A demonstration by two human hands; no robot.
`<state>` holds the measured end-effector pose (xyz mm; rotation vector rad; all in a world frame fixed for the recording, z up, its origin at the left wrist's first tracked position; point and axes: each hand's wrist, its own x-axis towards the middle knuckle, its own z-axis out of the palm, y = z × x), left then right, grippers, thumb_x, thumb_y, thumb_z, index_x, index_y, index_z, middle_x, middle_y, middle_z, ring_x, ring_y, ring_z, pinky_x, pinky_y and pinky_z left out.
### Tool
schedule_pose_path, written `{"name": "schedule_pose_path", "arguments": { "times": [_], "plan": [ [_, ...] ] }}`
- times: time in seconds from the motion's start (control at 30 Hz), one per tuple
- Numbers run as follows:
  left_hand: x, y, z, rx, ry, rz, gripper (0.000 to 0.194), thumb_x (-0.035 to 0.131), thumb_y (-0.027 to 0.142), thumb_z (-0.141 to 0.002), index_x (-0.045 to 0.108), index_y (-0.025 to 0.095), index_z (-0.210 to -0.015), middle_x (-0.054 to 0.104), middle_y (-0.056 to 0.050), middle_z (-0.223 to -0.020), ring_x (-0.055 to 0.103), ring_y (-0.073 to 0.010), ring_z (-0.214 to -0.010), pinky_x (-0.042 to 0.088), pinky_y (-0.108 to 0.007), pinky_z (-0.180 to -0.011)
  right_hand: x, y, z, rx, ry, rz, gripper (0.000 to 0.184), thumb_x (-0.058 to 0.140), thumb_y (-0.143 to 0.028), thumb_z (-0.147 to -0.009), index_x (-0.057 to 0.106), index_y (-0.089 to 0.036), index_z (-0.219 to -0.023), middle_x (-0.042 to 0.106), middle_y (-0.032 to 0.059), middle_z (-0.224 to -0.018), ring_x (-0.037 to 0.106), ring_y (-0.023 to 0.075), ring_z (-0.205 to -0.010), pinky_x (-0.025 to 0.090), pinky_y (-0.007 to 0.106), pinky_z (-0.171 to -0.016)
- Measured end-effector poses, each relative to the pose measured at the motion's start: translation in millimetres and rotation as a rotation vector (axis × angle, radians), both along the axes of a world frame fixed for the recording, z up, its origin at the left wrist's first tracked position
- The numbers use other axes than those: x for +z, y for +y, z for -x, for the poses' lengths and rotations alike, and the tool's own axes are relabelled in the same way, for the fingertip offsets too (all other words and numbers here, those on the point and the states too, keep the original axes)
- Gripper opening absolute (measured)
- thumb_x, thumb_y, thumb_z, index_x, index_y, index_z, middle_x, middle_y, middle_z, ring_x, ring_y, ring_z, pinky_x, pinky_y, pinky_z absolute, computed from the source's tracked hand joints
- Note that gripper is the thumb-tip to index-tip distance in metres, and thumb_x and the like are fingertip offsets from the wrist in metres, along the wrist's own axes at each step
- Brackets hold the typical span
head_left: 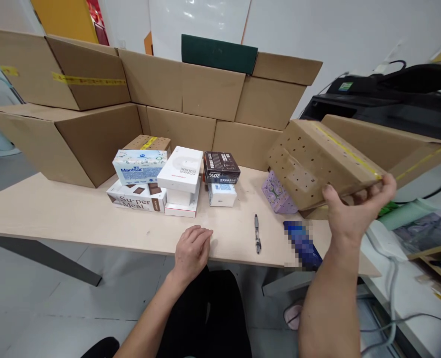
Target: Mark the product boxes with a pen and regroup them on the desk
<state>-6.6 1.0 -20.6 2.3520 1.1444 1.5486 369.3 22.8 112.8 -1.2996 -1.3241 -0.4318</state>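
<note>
Clamped the right hand (pixel 350 214) on a spotted cardboard box (pixel 298 154), with the thumb on its spotted face and the fingers about the end near the yellow tape (pixel 347 150). Held it tilted above the right side of the table (pixel 93 223), partly hiding a purple patterned box (pixel 276 194); could not tell if touching. Held the left hand (pixel 193 248) by the front edge with fingers together and loosely bent; could not tell how far closed. Had a pen (pixel 257 233) and a blurred blue item (pixel 303 243) between the hands. Saw, farther back, a dark box (pixel 222 168) on a small white pack (pixel 223 195), a white power bank box (pixel 181 169) atop other white boxes (pixel 181 208), and a Manhua pack (pixel 141 167) on a Su-per Meal box (pixel 136 200). Faced cardboard panels (pixel 213 92) beyond.
</note>
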Motion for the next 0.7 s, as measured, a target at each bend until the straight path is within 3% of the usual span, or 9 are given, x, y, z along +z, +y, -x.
{"name": "schedule_pose_path", "arguments": {
  "times": [0.1, 0.2, 0.33, 0.5, 0.7],
  "plan": [
    [2.3, -6.8, 4.3, -0.018, -0.309, 0.037, 0.03, 0.058, 0.016, -0.091, 0.066, 0.025, -0.118, 0.07, -0.008, -0.11, 0.065, -0.0225, -0.106, 0.056, -0.04, -0.092, -12.3, -33.8, 39.0, 0.201, 0.175, -0.089, 0.097, 0.071, -0.054, -0.074, 0.019, -0.025, -0.151, 0.033, 0.0216, -0.153, 0.041, 0.0382, -0.139, 0.04, 0.054, -0.107],
    [5.7, -16.7, 12.8, 0.044, -0.679, 0.114, 0.03, 0.058, 0.022, -0.092, 0.064, 0.024, -0.122, 0.067, -0.008, -0.116, 0.065, -0.0208, -0.106, 0.055, -0.037, -0.091, -33.6, -59.3, 78.2, 0.405, 0.323, 0.052, 0.105, 0.07, -0.064, -0.071, 0.022, -0.022, -0.154, 0.037, 0.0209, -0.152, 0.045, 0.0404, -0.136, 0.04, 0.059, -0.107],
    [18.4, -26.0, 26.9, 0.105, -0.992, 0.118, 0.03, 0.055, 0.032, -0.091, 0.063, 0.023, -0.118, 0.065, -0.008, -0.114, 0.064, -0.0186, -0.098, 0.054, -0.032, -0.085, -67.1, -70.2, 107.4, 0.511, 0.27, 0.262, 0.104, 0.073, -0.066, -0.069, 0.028, -0.022, -0.152, 0.039, 0.0182, -0.151, 0.044, 0.0383, -0.137, 0.039, 0.056, -0.11],
    [31.4, -28.3, 33.9, 0.049, -1.042, 0.178, 0.038, 0.048, 0.045, -0.092, 0.062, 0.022, -0.118, 0.064, -0.008, -0.113, 0.062, -0.0187, -0.099, 0.051, -0.03, -0.084, -89.7, -65.0, 113.4, 0.647, 0.204, 0.441, 0.104, 0.068, -0.068, -0.074, 0.021, -0.023, -0.155, 0.04, 0.0169, -0.152, 0.047, 0.0332, -0.136, 0.044, 0.049, -0.109],
    [28.7, -30.2, 25.5, 0.019, -0.892, 0.345, 0.05, 0.043, 0.057, -0.094, 0.06, 0.023, -0.127, 0.063, -0.008, -0.126, 0.058, -0.0232, -0.116, 0.048, -0.034, -0.095, -85.3, -67.3, 105.3, 0.698, 0.107, 0.503, 0.096, 0.067, -0.06, -0.079, 0.022, -0.026, -0.157, 0.044, 0.0144, -0.153, 0.051, 0.0304, -0.135, 0.048, 0.045, -0.106]
  ]
}}
